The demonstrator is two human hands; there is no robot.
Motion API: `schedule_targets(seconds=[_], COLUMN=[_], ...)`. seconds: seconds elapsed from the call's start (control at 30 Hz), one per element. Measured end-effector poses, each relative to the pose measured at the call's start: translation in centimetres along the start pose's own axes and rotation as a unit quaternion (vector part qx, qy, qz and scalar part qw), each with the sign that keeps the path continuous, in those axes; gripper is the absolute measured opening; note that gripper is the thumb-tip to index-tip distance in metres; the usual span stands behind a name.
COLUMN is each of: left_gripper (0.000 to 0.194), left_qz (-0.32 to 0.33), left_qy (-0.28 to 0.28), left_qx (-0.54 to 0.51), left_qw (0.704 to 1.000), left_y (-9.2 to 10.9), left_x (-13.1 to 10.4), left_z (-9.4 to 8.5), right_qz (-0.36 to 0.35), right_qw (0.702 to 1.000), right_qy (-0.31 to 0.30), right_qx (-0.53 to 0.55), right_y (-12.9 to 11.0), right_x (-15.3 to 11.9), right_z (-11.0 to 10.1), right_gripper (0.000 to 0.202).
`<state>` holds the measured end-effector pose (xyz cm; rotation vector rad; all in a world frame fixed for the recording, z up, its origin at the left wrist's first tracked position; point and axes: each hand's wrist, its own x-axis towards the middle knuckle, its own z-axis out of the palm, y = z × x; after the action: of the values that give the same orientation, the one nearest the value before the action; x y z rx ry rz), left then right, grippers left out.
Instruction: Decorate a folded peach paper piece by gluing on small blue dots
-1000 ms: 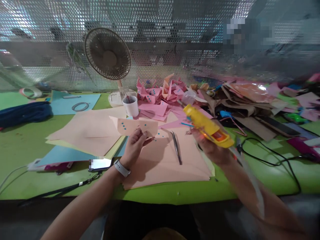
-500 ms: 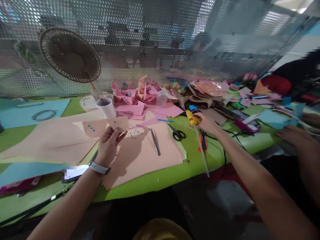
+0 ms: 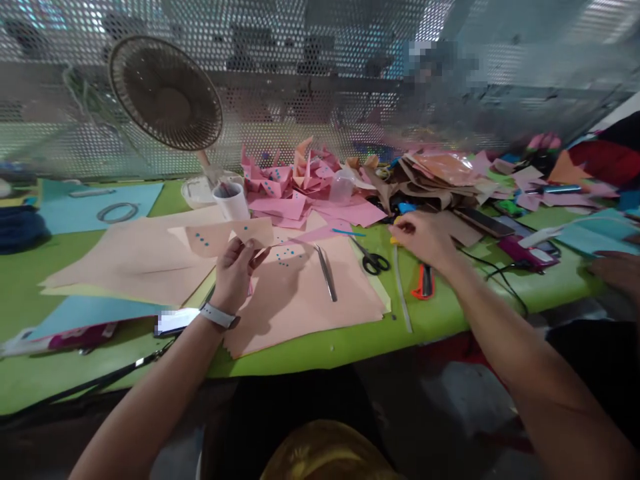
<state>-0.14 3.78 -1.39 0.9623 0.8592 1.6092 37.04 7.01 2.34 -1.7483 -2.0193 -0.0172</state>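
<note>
My left hand (image 3: 236,272), with a white watch strap at the wrist, pinches a folded piece of peach paper (image 3: 257,231) dotted with small blue spots. Beneath it lies a large peach sheet (image 3: 305,307), which carries more tiny blue dots and metal tweezers (image 3: 326,273). At the right, my right hand (image 3: 423,240) is closed over a yellow glue gun (image 3: 396,233), mostly hidden by the fingers. A long translucent glue stick (image 3: 402,293) trails from the gun toward the table edge. Black scissors (image 3: 374,260) and an orange-and-black cutter (image 3: 425,283) lie near this hand.
Pink folded papers (image 3: 270,180) and brown paper scraps (image 3: 420,187) pile up at the back. A fan (image 3: 167,93) stands behind a white cup (image 3: 231,200). Phones, cords and a magenta device (image 3: 530,253) lie rightward, near another person's hand (image 3: 615,270).
The view has shifted right. My right hand has turned over the glue gun, covering more of it, and the gun sits lower behind the fingers. My left hand keeps its pinch on the paper.
</note>
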Motion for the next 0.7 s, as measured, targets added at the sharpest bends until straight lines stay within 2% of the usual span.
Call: schedule_targets(seconds=[0.07, 0.13, 0.23, 0.37, 0.57, 0.7], left_gripper=[0.016, 0.017, 0.017, 0.016, 0.02, 0.024], left_qz=[-0.002, -0.002, 0.005, 0.01, 0.002, -0.006], left_qy=[0.004, 0.008, 0.008, -0.003, -0.03, -0.055], left_qx=[-0.01, -0.019, -0.021, -0.03, -0.031, -0.017], left_qw=[1.0, 1.0, 1.0, 0.999, 0.999, 0.998], left_y=[0.1, 0.1, 0.0, -0.1, 0.5, 0.6], left_x=[0.0, 0.0, 0.0, 0.0, -0.7, -1.1], left_z=[0.0, -0.1, -0.3, -0.5, 0.2, 0.5], right_qz=[-0.047, -0.07, -0.074, -0.041, 0.058, -0.005], right_qw=[0.996, 0.985, 0.974, 0.974, 0.968, 0.983], right_qy=[-0.072, -0.158, -0.216, -0.221, -0.214, -0.173], right_qx=[0.038, 0.017, -0.008, -0.01, 0.118, 0.063], right_y=[-5.0, -9.2, -12.4, -12.2, -10.9, -10.9], right_x=[-1.2, -2.3, -3.2, -2.6, -1.0, 0.1], right_z=[1.2, 2.9, 4.9, 5.4, 3.4, 1.2], right_gripper=[0.033, 0.038, 0.032, 0.018, 0.012, 0.024])
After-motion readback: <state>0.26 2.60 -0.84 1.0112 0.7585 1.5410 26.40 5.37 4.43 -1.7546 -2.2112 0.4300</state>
